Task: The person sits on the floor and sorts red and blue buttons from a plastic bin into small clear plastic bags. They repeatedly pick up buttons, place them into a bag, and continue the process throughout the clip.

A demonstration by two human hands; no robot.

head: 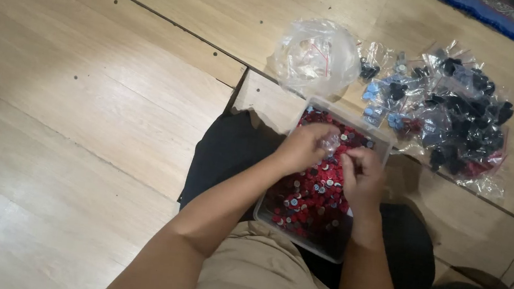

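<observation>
over the clear plastic tray of small red and dark round caps (380, 143), the left hand (301, 148) pinched a small clear plastic bag (330, 142) – limp, slippery, best held at its mouth – while the right hand (363, 177) grasped its edge.

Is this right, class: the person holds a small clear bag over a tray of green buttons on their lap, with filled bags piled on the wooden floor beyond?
Not quite. The head view shows the buttons in the tray are mostly red, not green. The rest holds: the left hand and right hand handle a small clear bag over it, and filled bags lie on the wooden floor beyond.
</observation>
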